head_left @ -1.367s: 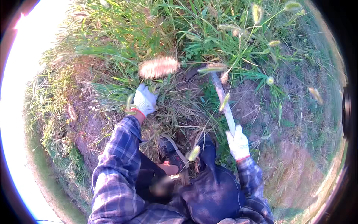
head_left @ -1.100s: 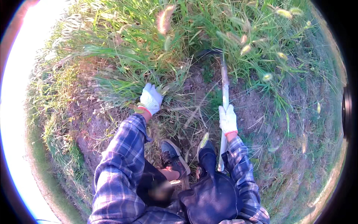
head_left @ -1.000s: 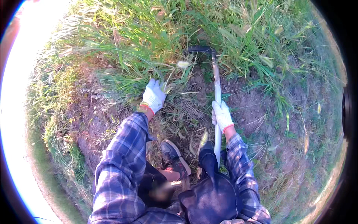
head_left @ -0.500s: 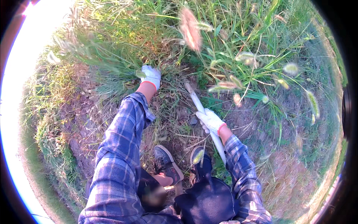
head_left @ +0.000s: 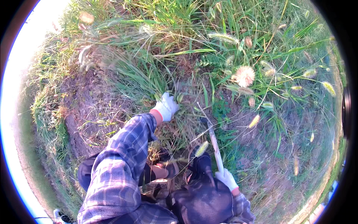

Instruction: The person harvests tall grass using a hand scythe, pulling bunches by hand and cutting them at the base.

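Observation:
My left hand (head_left: 166,106), in a white glove with a red cuff, is closed around the base of a tuft of long green grass (head_left: 140,76). The sleeve above it is blue plaid. My right hand (head_left: 226,178), also gloved in white, grips the lower end of a pale wooden tool handle (head_left: 215,149). The handle runs up and left to a dark blade end (head_left: 203,120) that sits low in the grass, just right of the tuft. I am crouched, with dark trousers and a shoe (head_left: 162,170) below my hands.
Tall green grass with fuzzy seed heads (head_left: 244,75) fills the upper and right sides. Bare brown soil with dry cut stalks (head_left: 93,108) lies to the left. A pale bright strip runs along the far left edge.
My right hand has drawn back toward my body with the tool, sliding down its handle. My left hand has moved lower and right, onto a grass tuft. The view has shifted.

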Tool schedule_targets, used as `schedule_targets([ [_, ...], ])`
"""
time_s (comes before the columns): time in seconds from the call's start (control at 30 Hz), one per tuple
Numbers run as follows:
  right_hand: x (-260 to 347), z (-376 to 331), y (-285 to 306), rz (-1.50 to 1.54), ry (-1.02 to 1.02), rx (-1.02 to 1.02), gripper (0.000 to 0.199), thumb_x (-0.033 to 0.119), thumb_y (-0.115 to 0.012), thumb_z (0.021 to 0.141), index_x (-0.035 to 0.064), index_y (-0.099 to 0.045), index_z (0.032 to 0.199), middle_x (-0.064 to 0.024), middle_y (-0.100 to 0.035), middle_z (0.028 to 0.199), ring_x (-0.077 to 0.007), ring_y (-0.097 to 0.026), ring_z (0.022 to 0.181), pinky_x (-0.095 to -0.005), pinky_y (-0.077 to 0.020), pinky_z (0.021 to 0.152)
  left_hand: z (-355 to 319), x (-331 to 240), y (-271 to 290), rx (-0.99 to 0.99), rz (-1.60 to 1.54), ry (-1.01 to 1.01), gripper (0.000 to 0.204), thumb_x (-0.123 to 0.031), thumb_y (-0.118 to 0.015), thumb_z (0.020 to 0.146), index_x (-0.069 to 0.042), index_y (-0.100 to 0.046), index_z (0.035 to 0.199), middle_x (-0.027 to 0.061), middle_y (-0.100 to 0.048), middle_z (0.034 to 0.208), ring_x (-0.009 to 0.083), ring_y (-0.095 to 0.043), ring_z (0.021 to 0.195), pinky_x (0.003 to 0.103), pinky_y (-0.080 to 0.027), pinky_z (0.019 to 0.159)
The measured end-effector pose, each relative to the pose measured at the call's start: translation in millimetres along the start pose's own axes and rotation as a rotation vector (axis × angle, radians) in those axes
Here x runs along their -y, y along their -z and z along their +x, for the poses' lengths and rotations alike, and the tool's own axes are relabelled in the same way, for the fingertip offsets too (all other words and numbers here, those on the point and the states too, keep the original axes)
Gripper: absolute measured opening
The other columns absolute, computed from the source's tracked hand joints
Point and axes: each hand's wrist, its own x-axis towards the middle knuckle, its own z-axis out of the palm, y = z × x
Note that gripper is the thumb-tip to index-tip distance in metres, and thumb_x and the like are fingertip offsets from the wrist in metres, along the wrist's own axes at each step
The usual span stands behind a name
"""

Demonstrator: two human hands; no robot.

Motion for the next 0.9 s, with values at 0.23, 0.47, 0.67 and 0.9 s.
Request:
schedule_targets([
  [0.23, 41.5, 1.8, 10.0, 0.063, -0.09, -0.29, 0.039, 0.038, -0.06, 0.091, 0.0003, -0.051, 0.098, -0.0212, -0.062, 0.07, -0.0387, -0.064, 0.068, -0.0462, -0.0496, 0.065, -52.1, 21.2, 20.2, 0.126, -0.017, 0.312, 0.023, -0.031, -0.062, 0.078, -0.021, -0.071, 0.097, 0.0018, -0.07, 0.087, 0.0234, -0.063, 0.09, 0.039, -0.041, 0.076],
  [0.47, 89.9, 210.6, 52.1, -0.089, 0.417, -0.657, 0.04, 0.033, -0.057, 0.094, -0.0028, -0.049, 0.11, -0.0281, -0.064, 0.085, -0.0448, -0.063, 0.08, -0.0482, -0.0501, 0.07, -30.9, 110.3, 60.9, 0.023, 0.049, 0.729, 0.03, -0.034, -0.053, 0.092, -0.014, -0.075, 0.092, 0.006, -0.07, 0.095, 0.0248, -0.056, 0.102, 0.04, -0.037, 0.085],
  [0.67, 207.1, 243.2, 65.3, 0.852, 0.335, -0.317, 0.022, 0.028, -0.059, 0.097, 0.0122, -0.044, 0.093, 0.0011, -0.046, 0.06, -0.0106, -0.045, 0.04, -0.0275, -0.0389, 0.034, 12.0, 109.7, 86.4, -0.506, -0.215, 0.773, 0.036, -0.024, -0.054, 0.089, -0.009, -0.062, 0.121, 0.0094, -0.059, 0.114, 0.0306, -0.051, 0.104, 0.037, -0.045, 0.089],
  [0.9, 256.0, 239.5, 67.3, 0.652, 0.335, -0.021, 0.015, 0.023, -0.054, 0.096, 0.0134, -0.043, 0.101, 0.001, -0.044, 0.067, -0.0097, -0.042, 0.046, -0.0268, -0.0381, 0.04, 56.0, 126.7, 111.0, -0.478, -0.143, 0.433, 0.048, -0.022, -0.05, 0.095, -0.015, -0.046, 0.142, 0.0078, -0.04, 0.151, 0.0239, -0.035, 0.138, 0.032, -0.036, 0.11],
])
